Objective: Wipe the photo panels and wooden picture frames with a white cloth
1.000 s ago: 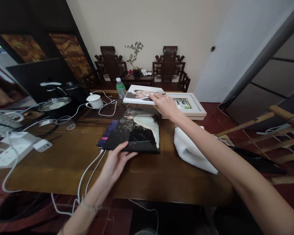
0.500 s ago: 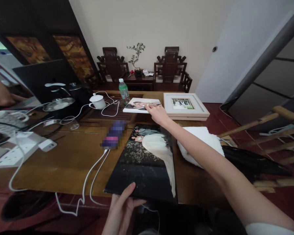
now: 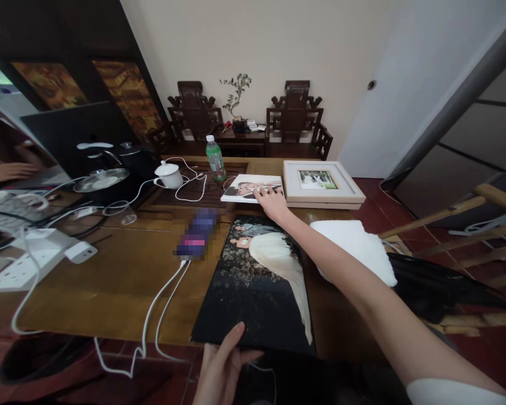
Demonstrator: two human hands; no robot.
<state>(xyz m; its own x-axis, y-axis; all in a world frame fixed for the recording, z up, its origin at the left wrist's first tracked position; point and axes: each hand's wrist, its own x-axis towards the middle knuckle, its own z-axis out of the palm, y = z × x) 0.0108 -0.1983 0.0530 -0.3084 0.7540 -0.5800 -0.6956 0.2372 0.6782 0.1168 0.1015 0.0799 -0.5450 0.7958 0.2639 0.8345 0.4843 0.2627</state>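
Observation:
My left hand (image 3: 225,360) grips the near edge of a dark photo album (image 3: 253,287), thumb on top and fingers underneath. Its cover shows two people, one in a long white dress, and its far part lies over the table. My right hand (image 3: 272,201) reaches across the album, fingers outstretched on top of a white-edged photo panel (image 3: 241,190). That panel lies flat, its right side close to a pale framed photo (image 3: 349,184). Under my right forearm is a folded white towel (image 3: 354,239).
A blurred phone (image 3: 198,233) with white cables lies left of the album. A bottle (image 3: 216,160), a lidded cup (image 3: 168,175), a pot (image 3: 105,183) and a power strip (image 3: 29,264) stand on the table (image 3: 109,281). Another person's hand (image 3: 10,171) shows at far left.
The photo panel has slid right and slightly toward me under my right hand. The album in my left hand and the towel have shifted a little to the right.

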